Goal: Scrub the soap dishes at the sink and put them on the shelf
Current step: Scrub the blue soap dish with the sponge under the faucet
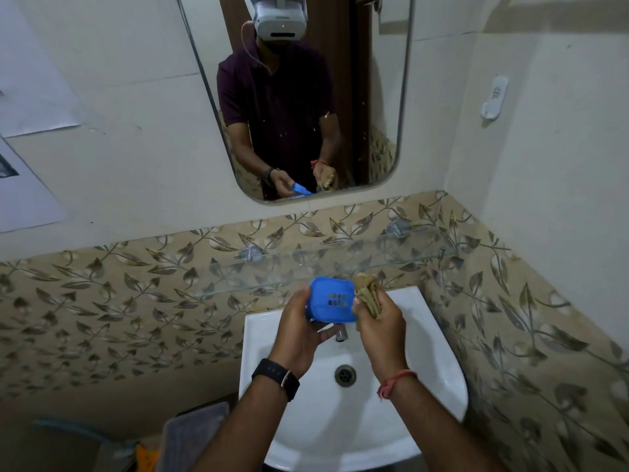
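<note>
Dim, flat indoor light; soft shadows; wide-angle bending at the edges

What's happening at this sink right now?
A person stands at a white sink below a mirror. The left hand holds a blue soap dish up over the basin, and the right hand grips a bunched tan cloth against the dish's right edge. The glass shelf behind the tap shows nothing on it.

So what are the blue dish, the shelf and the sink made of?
Dish: likely plastic, with a smooth matte blue shell and moulded drain slots. Shelf: clear glass, since the tiles show through it. Sink: probably glazed ceramic, glossy white.
</note>
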`<state>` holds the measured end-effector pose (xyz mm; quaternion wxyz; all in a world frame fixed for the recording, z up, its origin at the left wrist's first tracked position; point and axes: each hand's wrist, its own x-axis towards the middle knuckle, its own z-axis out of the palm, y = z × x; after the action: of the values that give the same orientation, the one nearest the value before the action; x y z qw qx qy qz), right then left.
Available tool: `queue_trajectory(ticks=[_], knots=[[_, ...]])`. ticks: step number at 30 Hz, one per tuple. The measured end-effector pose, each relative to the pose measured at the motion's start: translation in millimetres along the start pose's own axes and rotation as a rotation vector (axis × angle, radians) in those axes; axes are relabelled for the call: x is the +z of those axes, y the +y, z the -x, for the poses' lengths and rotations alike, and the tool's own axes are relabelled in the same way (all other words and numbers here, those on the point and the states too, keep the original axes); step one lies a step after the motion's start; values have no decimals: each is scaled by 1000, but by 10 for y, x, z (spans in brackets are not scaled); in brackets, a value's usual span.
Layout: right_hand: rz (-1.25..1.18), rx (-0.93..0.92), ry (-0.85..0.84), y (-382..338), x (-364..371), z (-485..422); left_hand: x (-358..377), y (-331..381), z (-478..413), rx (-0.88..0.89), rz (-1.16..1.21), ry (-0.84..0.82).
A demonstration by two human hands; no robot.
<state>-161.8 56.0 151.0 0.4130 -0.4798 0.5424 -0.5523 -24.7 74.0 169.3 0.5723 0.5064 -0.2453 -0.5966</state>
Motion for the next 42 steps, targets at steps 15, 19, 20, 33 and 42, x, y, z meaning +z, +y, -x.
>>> queue_trajectory(ticks=[15, 19, 20, 33, 42], knots=[[315, -244, -169, -4, 107, 95, -131, -44, 125, 144, -45, 74], [369, -317, -209, -137, 318, 187, -184, -39, 135, 157, -110, 25], [377, -357, -273, -127, 331, 272, -193, -23, 133, 162, -126, 31], [401, -336, -135, -283, 267, 185, -161, -119, 233, 174, -232, -2], [517, -377, -195, -120, -5, 179, -251, -28, 228, 231, -244, 38]])
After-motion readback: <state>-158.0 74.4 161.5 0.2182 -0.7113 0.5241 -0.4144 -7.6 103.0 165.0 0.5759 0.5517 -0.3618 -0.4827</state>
